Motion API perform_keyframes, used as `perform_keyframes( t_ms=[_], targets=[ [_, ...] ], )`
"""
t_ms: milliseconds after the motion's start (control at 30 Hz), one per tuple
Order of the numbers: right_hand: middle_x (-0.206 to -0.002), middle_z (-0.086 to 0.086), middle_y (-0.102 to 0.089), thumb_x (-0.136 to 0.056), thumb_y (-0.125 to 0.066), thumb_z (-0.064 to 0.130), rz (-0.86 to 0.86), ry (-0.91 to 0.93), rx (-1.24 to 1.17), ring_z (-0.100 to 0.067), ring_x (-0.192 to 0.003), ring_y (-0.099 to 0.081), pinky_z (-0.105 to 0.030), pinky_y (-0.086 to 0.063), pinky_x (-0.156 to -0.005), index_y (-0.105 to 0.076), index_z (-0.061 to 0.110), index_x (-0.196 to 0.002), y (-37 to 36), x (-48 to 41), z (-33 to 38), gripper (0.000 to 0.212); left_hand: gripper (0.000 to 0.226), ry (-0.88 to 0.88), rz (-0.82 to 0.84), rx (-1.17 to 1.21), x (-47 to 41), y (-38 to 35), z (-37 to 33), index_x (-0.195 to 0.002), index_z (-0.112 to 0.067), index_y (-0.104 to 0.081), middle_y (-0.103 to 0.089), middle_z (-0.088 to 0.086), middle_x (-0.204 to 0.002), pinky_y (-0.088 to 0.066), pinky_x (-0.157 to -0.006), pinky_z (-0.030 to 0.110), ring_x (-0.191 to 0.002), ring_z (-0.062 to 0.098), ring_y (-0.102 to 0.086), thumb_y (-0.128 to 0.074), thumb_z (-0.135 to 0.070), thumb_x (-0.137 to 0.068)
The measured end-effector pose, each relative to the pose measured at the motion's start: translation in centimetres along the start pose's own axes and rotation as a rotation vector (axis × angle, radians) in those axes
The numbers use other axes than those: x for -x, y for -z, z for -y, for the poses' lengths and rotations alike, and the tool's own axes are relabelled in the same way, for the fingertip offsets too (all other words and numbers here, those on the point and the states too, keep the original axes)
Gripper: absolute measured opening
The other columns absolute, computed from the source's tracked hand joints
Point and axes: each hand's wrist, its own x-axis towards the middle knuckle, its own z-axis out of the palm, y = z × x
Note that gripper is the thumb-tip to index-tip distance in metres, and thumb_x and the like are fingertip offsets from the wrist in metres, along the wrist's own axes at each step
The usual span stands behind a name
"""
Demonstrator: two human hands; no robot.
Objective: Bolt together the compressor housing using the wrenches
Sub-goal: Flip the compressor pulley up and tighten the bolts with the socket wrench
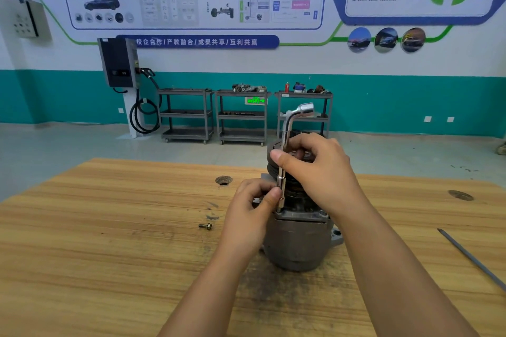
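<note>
The grey compressor housing (297, 243) stands upright on the wooden table (109, 254), its black pulley end on top. A chrome L-shaped socket wrench (287, 123) stands vertical, with its lower socket end down on the housing's top flange. My right hand (315, 169) grips the wrench's upper shaft. My left hand (254, 205) pinches the lower socket end between thumb and fingers. A loose bolt (206, 226) lies on the table to the left of the housing.
A long thin metal rod (471, 257) lies near the table's right edge. Two holes are in the tabletop (223, 180). Three grey carts (243, 115) and a charging unit (120, 63) stand against the far wall.
</note>
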Motion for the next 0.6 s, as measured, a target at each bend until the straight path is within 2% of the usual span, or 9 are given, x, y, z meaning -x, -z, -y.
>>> perform_keyframes(
  t_ms=[33,133,233,300,367,467,600],
  targets=[
    [-0.084,0.01,-0.055,-0.085,-0.062,0.04,0.018,0.006,0.0,-0.02,-0.102,-0.047,-0.049,-0.038,-0.096,-0.063,0.036,-0.083,0.08,-0.03,0.02,0.005,0.016,0.004,0.002,0.004,-0.02,0.02,-0.03,-0.079,-0.021,-0.064,-0.056,-0.001,-0.094,-0.043,-0.084,0.029,-0.09,0.012,-0.055,-0.055,-0.019,-0.092],
    [-0.095,0.007,-0.058,-0.089,-0.059,0.034,0.047,0.01,0.03,-0.021,-0.109,-0.046,-0.049,-0.035,-0.099,-0.069,0.029,-0.103,0.15,-0.13,-0.26,0.018,0.019,0.027,0.002,0.034,-0.04,-0.09,-0.08,-0.082,-0.019,-0.066,-0.056,-0.001,-0.098,-0.043,-0.088,0.029,-0.093,0.012,-0.055,-0.051,-0.021,-0.094],
    [-0.085,0.012,-0.055,-0.086,-0.064,0.037,0.011,0.015,0.03,-0.021,-0.103,-0.048,-0.05,-0.037,-0.096,-0.063,0.034,-0.089,0.05,-0.05,-0.08,0.004,0.014,0.031,-0.007,0.059,-0.02,-0.18,0.08,-0.091,-0.02,-0.064,-0.061,0.001,-0.099,-0.044,-0.085,0.025,-0.093,0.013,-0.057,-0.051,-0.023,-0.094],
    [-0.077,0.013,-0.051,-0.082,-0.068,0.038,-0.013,0.009,0.01,-0.022,-0.098,-0.05,-0.052,-0.039,-0.093,-0.057,0.034,-0.077,-0.13,0.05,0.08,0.013,0.004,0.017,-0.003,0.058,0.12,-0.14,0.08,-0.09,-0.021,-0.061,-0.061,-0.005,-0.092,-0.043,-0.079,0.021,-0.087,0.011,-0.055,-0.057,-0.023,-0.091],
    [-0.074,0.013,-0.051,-0.081,-0.069,0.039,-0.032,0.003,0.01,-0.022,-0.095,-0.05,-0.052,-0.04,-0.092,-0.056,0.034,-0.072,-0.27,0.09,0.1,0.016,0.003,-0.008,0.003,0.03,0.14,-0.09,0.11,-0.086,-0.021,-0.059,-0.058,-0.006,-0.088,-0.041,-0.079,0.024,-0.085,0.011,-0.053,-0.06,-0.019,-0.089],
    [-0.083,0.011,-0.055,-0.084,-0.064,0.04,-0.01,0.022,0.02,-0.019,-0.1,-0.046,-0.049,-0.038,-0.094,-0.061,0.033,-0.083,-0.17,0.01,-0.14,0.007,0.011,-0.012,0.002,0.008,0.04,-0.06,0.07,-0.085,-0.02,-0.062,-0.057,-0.001,-0.092,-0.041,-0.082,0.026,-0.088,0.01,-0.053,-0.055,-0.015,-0.092],
    [-0.098,0.01,-0.059,-0.089,-0.058,0.034,0.022,0.025,0.067,-0.017,-0.108,-0.045,-0.047,-0.035,-0.098,-0.068,0.027,-0.102,0.08,-0.18,-0.4,0.018,0.019,0.009,0.01,0.022,0.0,-0.14,-0.12,-0.091,-0.015,-0.066,-0.056,-0.001,-0.099,-0.041,-0.085,0.02,-0.093,0.006,-0.054,-0.048,-0.02,-0.096]
  ],
)
